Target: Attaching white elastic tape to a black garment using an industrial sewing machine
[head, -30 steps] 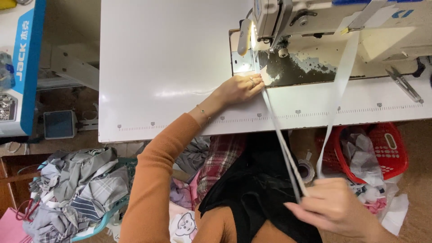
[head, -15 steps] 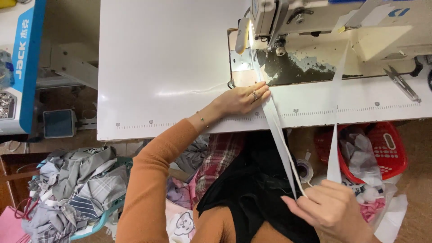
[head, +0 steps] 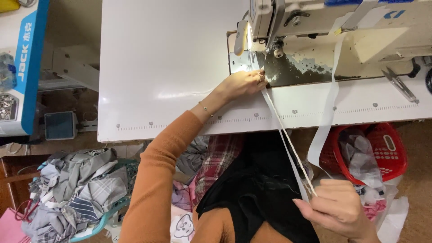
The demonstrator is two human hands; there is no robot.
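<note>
Nearest the camera, at the lower right, the right hand (head: 338,208) is pinching the near end of a narrow white strip (head: 288,148) together with a thin cream cord (head: 294,155) lying along it; the fingers are curled tight around both, thumb pressing on top. Black fabric (head: 258,193) is lying in the lap just beside that hand, with a plaid cloth (head: 220,159) showing at its left edge. Off to the left, a heap of grey and striped cloth pieces (head: 74,193) is spilling out of a pale blue basket (head: 105,218). On the right, a red plastic basket (head: 389,150) is sitting under the table edge, holding crumpled pale scraps.

From the right hand the strip and cord are running taut, up and to the left, across the front edge of the white table (head: 171,58). Further up, the left hand (head: 240,83), reaching out of an orange sleeve (head: 157,171), is pressing the far end of the strip down on the table just in front of the needle area; its fingers are held close together, tips resting on the strip. A second, wider white band (head: 330,103) is hanging from the sewing machine (head: 342,27) down over the table edge. At the far right, small metal snips (head: 400,84) are lying on the table beside the machine base.
</note>
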